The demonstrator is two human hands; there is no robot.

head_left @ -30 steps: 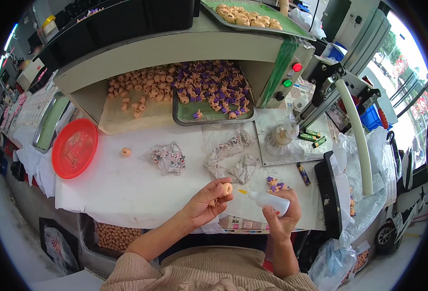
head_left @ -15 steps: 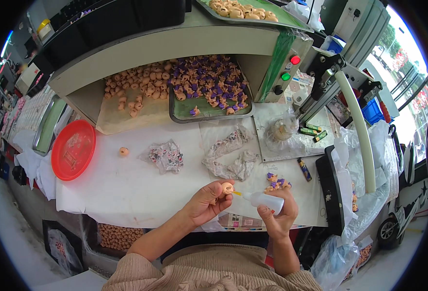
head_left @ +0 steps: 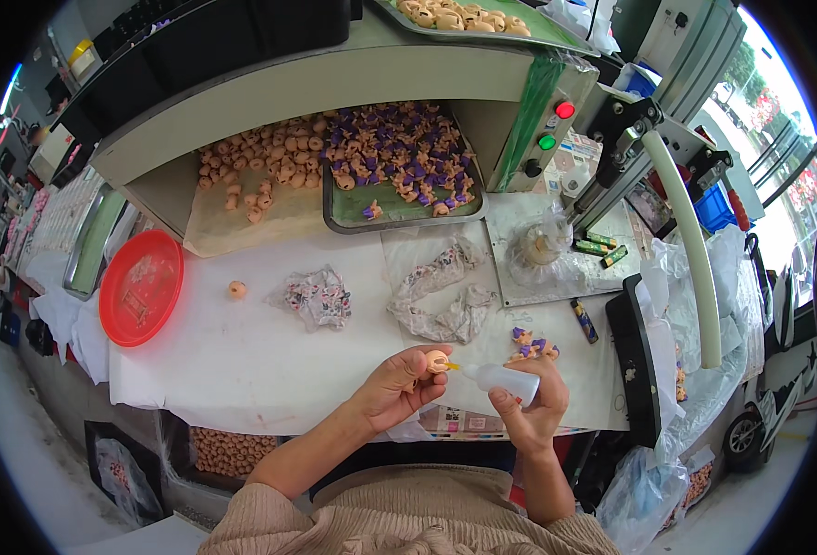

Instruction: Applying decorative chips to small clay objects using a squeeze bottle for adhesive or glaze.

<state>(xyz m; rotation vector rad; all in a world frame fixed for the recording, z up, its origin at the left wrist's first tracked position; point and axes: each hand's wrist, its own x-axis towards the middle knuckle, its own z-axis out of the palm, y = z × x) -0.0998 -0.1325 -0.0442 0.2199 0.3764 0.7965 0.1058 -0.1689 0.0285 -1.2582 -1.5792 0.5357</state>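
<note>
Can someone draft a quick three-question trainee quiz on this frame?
1. True or false: the left hand holds a small tan round piece at its fingertips.
2. What does the right hand grip? A) scissors B) white squeeze bottle C) red plate
3. Fill in: the bottle's yellow nozzle points at the ____ held in the left hand.

Key:
1. True.
2. B; the red plate lies untouched at the left end of the white table.
3. Tan round piece; the nozzle tip meets it or nearly so.
</note>
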